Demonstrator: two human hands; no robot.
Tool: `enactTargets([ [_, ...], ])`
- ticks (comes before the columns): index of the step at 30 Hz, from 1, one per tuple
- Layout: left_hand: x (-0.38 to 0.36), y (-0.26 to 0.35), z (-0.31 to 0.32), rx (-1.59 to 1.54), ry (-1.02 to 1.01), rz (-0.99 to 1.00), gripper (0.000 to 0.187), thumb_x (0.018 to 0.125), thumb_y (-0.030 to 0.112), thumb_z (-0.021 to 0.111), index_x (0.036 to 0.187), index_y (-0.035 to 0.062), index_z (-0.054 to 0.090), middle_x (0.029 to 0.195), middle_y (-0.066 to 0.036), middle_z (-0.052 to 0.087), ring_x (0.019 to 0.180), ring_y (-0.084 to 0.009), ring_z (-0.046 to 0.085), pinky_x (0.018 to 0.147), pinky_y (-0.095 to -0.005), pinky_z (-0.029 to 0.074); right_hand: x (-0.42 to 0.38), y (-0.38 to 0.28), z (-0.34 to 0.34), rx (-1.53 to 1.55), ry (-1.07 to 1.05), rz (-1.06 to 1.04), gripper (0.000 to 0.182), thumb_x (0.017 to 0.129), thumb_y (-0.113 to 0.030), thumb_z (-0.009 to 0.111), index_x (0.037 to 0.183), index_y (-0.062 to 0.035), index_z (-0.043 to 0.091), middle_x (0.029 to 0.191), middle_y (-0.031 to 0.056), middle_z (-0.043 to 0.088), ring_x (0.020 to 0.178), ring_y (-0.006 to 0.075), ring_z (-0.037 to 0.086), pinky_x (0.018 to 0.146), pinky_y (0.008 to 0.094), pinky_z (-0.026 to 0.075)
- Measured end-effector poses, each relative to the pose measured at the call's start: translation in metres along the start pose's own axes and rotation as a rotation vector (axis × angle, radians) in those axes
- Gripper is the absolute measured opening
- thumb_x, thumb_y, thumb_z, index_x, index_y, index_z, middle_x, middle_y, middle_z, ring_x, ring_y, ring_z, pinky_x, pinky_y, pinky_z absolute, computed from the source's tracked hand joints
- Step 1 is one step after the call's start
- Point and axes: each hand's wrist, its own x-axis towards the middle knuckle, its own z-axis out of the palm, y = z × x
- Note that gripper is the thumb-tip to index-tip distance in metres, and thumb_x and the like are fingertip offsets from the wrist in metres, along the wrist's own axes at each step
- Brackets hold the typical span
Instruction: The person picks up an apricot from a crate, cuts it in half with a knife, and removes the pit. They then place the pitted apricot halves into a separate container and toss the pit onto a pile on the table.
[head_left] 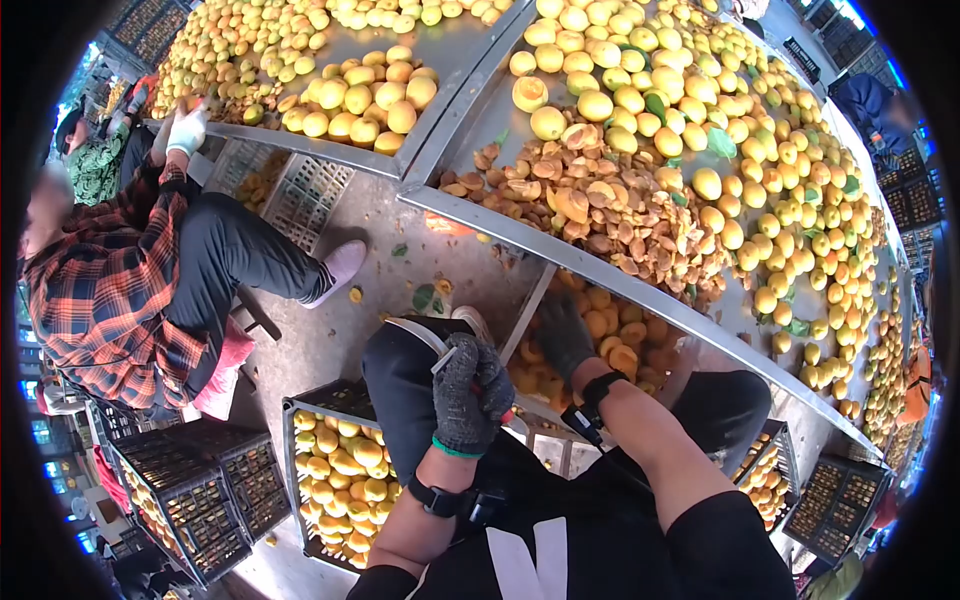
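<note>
My left hand point(468, 395), in a dark grey knitted glove with a green cuff, is closed in front of my thigh. It grips a small knife point(444, 361); its pale metal end sticks out past the thumb side, and a bit of red shows at the other side of the fist. Under the table's edge, my right hand point(563, 332), gloved in dark grey too, reaches over a crate of halved apricots point(622, 357). Its fingers stretch out above the orange halves, partly in shadow. Nothing shows in that hand.
A metal-rimmed table point(600, 262) ahead carries whole apricots point(650, 75) and a heap of brown-orange split pieces point(600, 205). Apricots fill a crate point(340, 480) by my left leg. At left, a person in a plaid shirt point(110, 290) sits near stacked black crates point(200, 490).
</note>
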Motion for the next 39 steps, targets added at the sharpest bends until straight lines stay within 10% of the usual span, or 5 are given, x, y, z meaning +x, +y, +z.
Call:
enactTargets([
  [7, 0.003, 0.000, -0.004, 0.022, -0.032, 0.001, 0.024, 0.092, 0.032, 0.057, 0.081, 0.0119, 0.050, 0.061, 0.000, 0.042, 0.041, -0.0115, 0.037, 0.038, -0.0255, 0.030, -0.009, 0.004, 0.006, -0.015, -0.068, -0.051, 0.036, 0.081, -0.019, 0.053, 0.112, -0.0046, 0.064, 0.133, 0.0119, 0.047, 0.131, 0.0291, 0.034, 0.112, 0.0464, 0.020],
  [9, 0.002, 0.000, -0.001, 0.004, -0.011, -0.009, 0.024, 0.092, 0.032, 0.057, 0.081, 0.0121, 0.050, 0.061, 0.000, 0.042, 0.041, -0.0112, 0.037, 0.038, -0.0254, 0.030, -0.016, 0.009, 0.022, 0.067, 0.263, 0.016, 0.031, 0.080, -0.018, 0.055, 0.106, -0.0048, 0.066, 0.129, 0.0122, 0.049, 0.127, 0.0298, 0.038, 0.111, 0.0466, 0.022],
  [15, 0.001, -0.003, 0.001, -0.050, -0.036, -0.054, 0.022, 0.092, 0.031, 0.057, 0.082, 0.0127, 0.051, 0.064, 0.001, 0.041, 0.043, -0.0107, 0.037, 0.037, -0.0249, 0.030, -0.042, 0.016, -0.020, 0.294, 0.325, 0.217, 0.021, 0.078, -0.014, 0.058, 0.095, -0.0066, 0.067, 0.117, 0.0117, 0.054, 0.118, 0.0317, 0.044, 0.108, 0.0469, 0.027],
  [22, -0.002, -0.004, 0.000, -0.034, -0.052, -0.035, 0.022, 0.092, 0.031, 0.057, 0.083, 0.0123, 0.050, 0.064, 0.001, 0.042, 0.042, -0.0107, 0.038, 0.037, -0.0241, 0.031, -0.018, 0.024, -0.011, 0.546, 0.158, 0.229, 0.016, 0.074, -0.024, 0.065, 0.085, -0.0154, 0.072, 0.121, 0.0103, 0.054, 0.124, 0.0331, 0.040, 0.109, 0.0491, 0.024],
  [39, -0.001, -0.001, -0.006, -0.086, -0.057, 0.005, 0.018, 0.091, 0.026, 0.058, 0.086, 0.0115, 0.049, 0.065, -0.002, 0.045, 0.042, -0.0110, 0.039, 0.035, -0.0234, 0.032, -0.012, 0.005, -0.003, -0.166, -0.145, -0.109, 0.031, 0.083, -0.022, 0.055, 0.109, -0.0123, 0.068, 0.128, 0.0106, 0.050, 0.128, 0.0320, 0.037, 0.110, 0.0481, 0.023],
])
